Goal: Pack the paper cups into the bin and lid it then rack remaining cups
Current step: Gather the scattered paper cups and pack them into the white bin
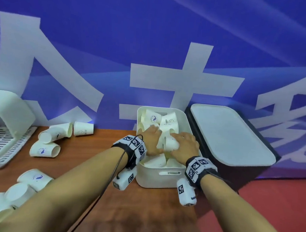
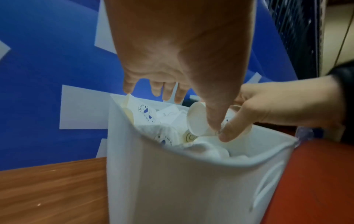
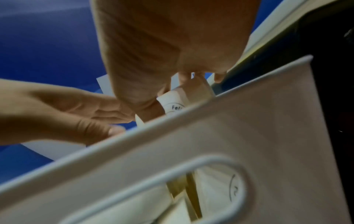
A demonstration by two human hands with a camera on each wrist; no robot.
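A white bin (image 1: 162,180) stands on the wooden table, heaped with white paper cups (image 1: 154,118). Both hands are over its middle. My right hand (image 1: 185,145) grips one paper cup (image 1: 171,144) lying on its side just above the pile; the left wrist view shows its thumb and fingers curled round this cup (image 2: 197,119). My left hand (image 1: 151,140) hovers beside it with fingers relaxed, its thumb touching the same cup. The white lid (image 1: 228,135) lies on a black box to the right of the bin. Several loose cups (image 1: 57,132) lie on the table at the left.
A white dish rack (image 1: 2,134) with a slotted tray sits at the far left edge. More cups (image 1: 33,177) lie at the near left, partly under my left forearm. A blue banner wall rises right behind the table. The floor at the right is red.
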